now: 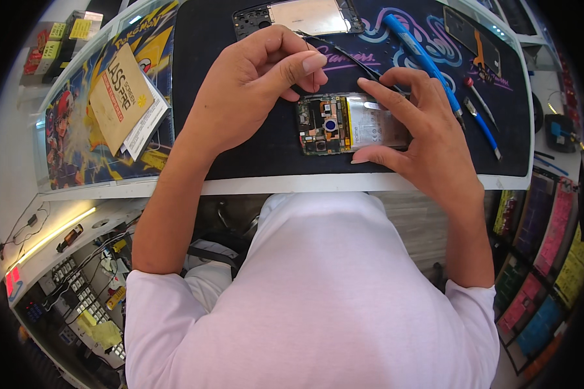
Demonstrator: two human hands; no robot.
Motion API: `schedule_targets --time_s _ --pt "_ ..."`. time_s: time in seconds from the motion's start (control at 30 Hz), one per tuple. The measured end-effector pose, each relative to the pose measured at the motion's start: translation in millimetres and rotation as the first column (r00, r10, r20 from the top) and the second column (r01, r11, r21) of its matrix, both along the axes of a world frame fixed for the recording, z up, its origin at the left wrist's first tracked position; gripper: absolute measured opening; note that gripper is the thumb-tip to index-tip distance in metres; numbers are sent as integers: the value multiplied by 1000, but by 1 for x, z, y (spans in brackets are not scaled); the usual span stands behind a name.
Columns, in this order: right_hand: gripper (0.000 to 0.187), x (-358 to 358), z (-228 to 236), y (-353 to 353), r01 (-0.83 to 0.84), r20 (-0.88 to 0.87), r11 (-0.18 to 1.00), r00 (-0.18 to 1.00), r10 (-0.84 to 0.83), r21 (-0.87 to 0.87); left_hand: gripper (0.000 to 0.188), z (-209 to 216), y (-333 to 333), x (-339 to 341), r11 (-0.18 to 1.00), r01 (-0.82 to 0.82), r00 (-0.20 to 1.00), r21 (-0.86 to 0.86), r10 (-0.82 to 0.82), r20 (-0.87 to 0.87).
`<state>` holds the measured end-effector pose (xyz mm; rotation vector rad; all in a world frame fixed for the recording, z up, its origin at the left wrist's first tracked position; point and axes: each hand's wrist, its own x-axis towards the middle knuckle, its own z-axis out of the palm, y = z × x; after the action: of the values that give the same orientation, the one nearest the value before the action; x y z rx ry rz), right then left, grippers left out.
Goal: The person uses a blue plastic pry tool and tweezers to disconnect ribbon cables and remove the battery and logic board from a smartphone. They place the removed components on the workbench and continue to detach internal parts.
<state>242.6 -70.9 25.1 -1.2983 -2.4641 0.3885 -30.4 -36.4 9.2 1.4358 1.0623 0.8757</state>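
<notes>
An opened smartphone [324, 133] lies on the dark mat in front of me, its circuit board and round blue-tinted part at the left, its silver battery [373, 126] at the right. My right hand [425, 126] spans the phone's right part, thumb along the near edge and fingers at the far edge. Beyond the board's left end hovers my left hand [256, 87], thumb and forefinger pressed together; whatever is in the pinch is too small to make out. Thin black tweezers [347, 55] slant behind its fingertips toward the right hand.
A phone frame [311, 16] lies at the far edge, and a dark panel with an orange flex cable [479, 48] at far right. Right of my hand are a thick blue tool [422, 61], a red-ended screwdriver [480, 104] and a blue-handled tool [483, 129]. A brown envelope [120, 97] lies left.
</notes>
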Motion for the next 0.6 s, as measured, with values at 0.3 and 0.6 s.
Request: schedule_targets --time_s 0.3,0.6 --pt "82 -3 2 5 -22 61 999 998 25 -44 25 1 -1 -16 999 -53 998 8 53 46" --pt "76 -5 5 4 -22 44 998 999 25 -59 24 18 0 -62 990 -96 994 103 90 57"
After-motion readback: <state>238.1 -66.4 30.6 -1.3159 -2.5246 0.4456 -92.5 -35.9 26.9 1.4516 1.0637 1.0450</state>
